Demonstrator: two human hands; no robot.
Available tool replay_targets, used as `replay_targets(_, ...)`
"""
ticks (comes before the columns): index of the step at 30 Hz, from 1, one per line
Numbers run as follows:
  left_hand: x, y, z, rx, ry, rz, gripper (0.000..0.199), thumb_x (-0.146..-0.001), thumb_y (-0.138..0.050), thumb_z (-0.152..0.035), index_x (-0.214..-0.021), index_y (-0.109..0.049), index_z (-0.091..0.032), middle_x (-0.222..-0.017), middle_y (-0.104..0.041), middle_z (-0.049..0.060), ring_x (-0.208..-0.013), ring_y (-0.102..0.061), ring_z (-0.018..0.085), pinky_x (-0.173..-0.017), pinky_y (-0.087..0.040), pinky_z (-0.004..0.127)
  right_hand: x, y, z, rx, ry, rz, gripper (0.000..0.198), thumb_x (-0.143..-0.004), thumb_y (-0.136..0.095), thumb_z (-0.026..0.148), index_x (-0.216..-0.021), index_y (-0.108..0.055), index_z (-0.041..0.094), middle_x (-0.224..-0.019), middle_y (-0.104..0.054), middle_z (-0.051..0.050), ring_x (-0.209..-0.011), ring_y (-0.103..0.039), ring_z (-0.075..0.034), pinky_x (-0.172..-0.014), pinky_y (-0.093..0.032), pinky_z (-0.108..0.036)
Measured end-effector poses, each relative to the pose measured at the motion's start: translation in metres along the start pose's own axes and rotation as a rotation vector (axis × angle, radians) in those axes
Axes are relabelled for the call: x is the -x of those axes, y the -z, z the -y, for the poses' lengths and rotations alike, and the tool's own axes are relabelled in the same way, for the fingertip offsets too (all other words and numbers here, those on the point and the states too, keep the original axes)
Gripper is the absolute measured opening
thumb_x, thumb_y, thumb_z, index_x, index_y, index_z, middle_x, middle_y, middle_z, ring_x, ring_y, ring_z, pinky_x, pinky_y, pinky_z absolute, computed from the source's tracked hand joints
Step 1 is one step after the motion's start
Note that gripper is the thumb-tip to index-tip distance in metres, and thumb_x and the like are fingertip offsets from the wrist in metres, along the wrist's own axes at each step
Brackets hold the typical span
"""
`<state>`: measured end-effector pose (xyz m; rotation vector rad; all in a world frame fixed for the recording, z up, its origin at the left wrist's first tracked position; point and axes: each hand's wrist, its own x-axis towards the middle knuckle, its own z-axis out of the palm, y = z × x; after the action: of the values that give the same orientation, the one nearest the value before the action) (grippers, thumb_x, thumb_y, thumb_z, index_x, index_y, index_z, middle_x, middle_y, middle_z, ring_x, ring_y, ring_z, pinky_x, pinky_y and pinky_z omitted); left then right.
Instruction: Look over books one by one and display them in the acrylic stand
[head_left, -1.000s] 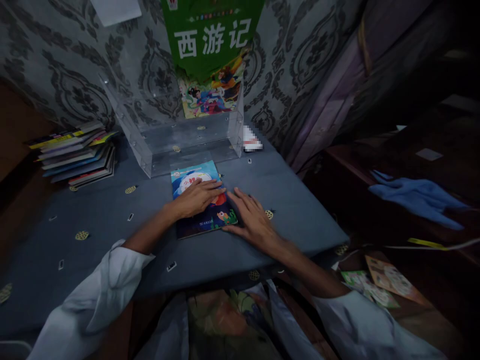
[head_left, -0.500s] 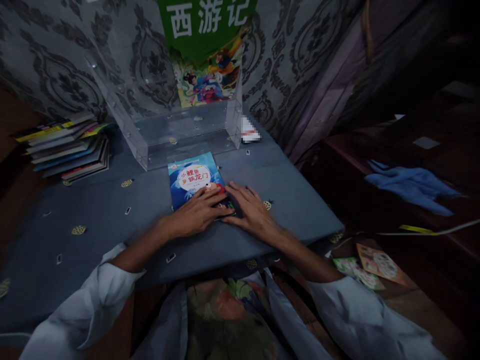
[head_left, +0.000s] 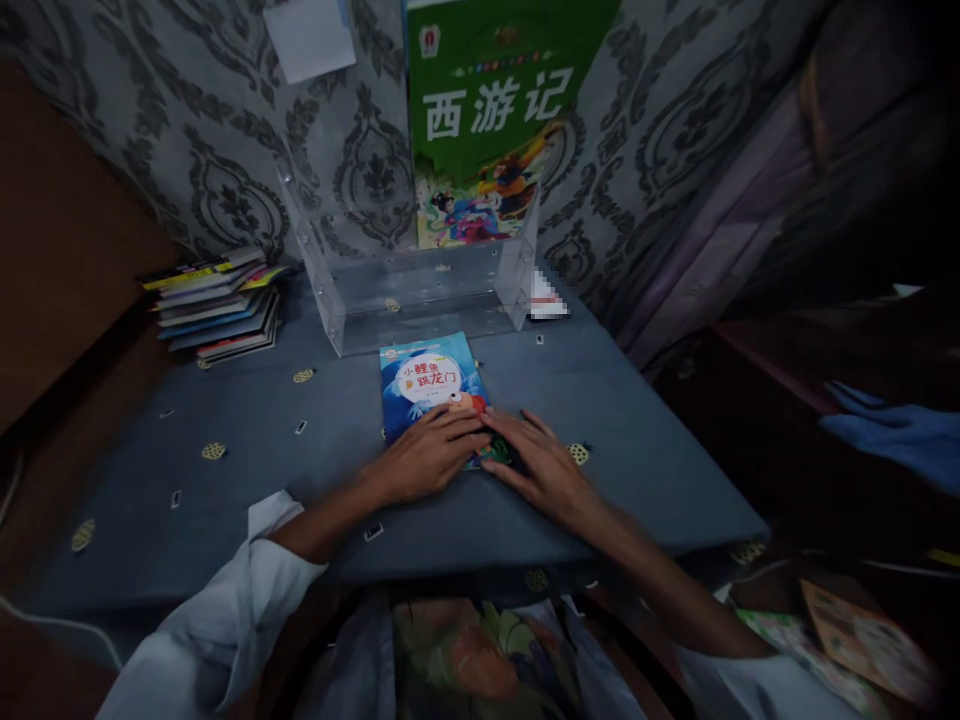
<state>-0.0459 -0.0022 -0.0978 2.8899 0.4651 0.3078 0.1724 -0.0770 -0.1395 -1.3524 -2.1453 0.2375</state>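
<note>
My left grip (head_left: 439,455) has slid down the cover of the blue picture book (head_left: 420,380); a second ago it lay across the middle, hiding part of the title. Now the title shows whole and both my hands meet near the lower end. The left is open and palm down; my right grip (head_left: 546,465) is open too, thumb spread, at the right edge. The book lies flat on the worktop (head_left: 660,480), just before the clear stand (head_left: 330,315), apparently unmoved.
</note>
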Motion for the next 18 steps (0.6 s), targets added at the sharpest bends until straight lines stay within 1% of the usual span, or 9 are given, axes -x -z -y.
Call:
replay_targets(3, 0.003, -0.004, 0.001, 0.015, 0.049, -0.105, 0.036, -0.104, -0.037, -0.024, -0.133, -0.058, -0.018, -0.141, -0.06, 0.01, -0.135, -0.053, 0.021, -0.116, -0.039, 0.043, 0.001, -0.002, -0.004, 0.009, 0.024, -0.018, 0.052, -0.099, -0.055, 0.038, -0.148, -0.044, 0.023, -0.143, -0.059, -0.014, -0.133, -0.057, -0.026, -0.114, -0.039, -0.059)
replay_targets(6, 0.008, -0.008, 0.004, 0.029, 0.103, -0.174, 0.036, -0.105, -0.038, -0.029, -0.135, -0.056, -0.019, -0.141, -0.061, 0.011, -0.133, -0.054, 0.021, -0.113, -0.043, 0.043, 0.0, -0.002, -0.004, 0.014, 0.022, -0.018, 0.048, -0.099, -0.055, 0.04, -0.144, -0.05, 0.024, -0.143, -0.06, -0.013, -0.132, -0.057, -0.027, -0.114, -0.041, -0.059)
replay_targets(9, 0.014, -0.011, 0.015, 0.034, 0.176, -0.217, 0.039, -0.105, -0.038, -0.034, -0.139, -0.052, -0.021, -0.144, -0.059, 0.01, -0.134, -0.053, 0.021, -0.115, -0.04, 0.044, 0.0, 0.001, -0.001, 0.011, 0.007, -0.006, 0.047, -0.099, -0.055, 0.041, -0.142, -0.052, 0.025, -0.142, -0.06, -0.013, -0.131, -0.058, -0.028, -0.113, -0.041, -0.06)
replay_targets(13, 0.023, -0.008, 0.042, -0.019, 0.317, -0.252, 0.041, -0.106, -0.036, -0.036, -0.139, -0.053, -0.018, -0.145, -0.057, 0.012, -0.137, -0.05, 0.022, -0.117, -0.036, 0.046, -0.001, 0.003, 0.001, 0.002, -0.014, 0.007, 0.048, -0.097, -0.056, 0.042, -0.143, -0.052, 0.026, -0.144, -0.059, -0.011, -0.132, -0.057, -0.028, -0.114, -0.04, -0.061)
replay_targets(16, 0.027, -0.004, 0.062, -0.105, 0.489, -0.239, 0.047, -0.104, -0.037, -0.039, -0.141, -0.05, -0.011, -0.152, -0.047, 0.019, -0.144, -0.042, 0.028, -0.119, -0.032, 0.049, -0.001, 0.007, 0.0, -0.014, -0.029, 0.036, 0.05, -0.096, -0.058, 0.042, -0.143, -0.053, 0.027, -0.146, -0.057, -0.011, -0.134, -0.055, -0.028, -0.114, -0.039, -0.061)
replay_targets(18, 0.028, -0.002, 0.072, -0.132, 0.591, -0.205, 0.053, -0.103, -0.04, -0.04, -0.143, -0.047, -0.006, -0.156, -0.04, 0.023, -0.147, -0.036, 0.031, -0.12, -0.029, 0.051, -0.005, 0.013, -0.001, -0.013, -0.047, 0.076, 0.048, -0.096, -0.058, 0.043, -0.141, -0.056, 0.026, -0.145, -0.058, -0.011, -0.136, -0.053, -0.03, -0.114, -0.037, -0.063)
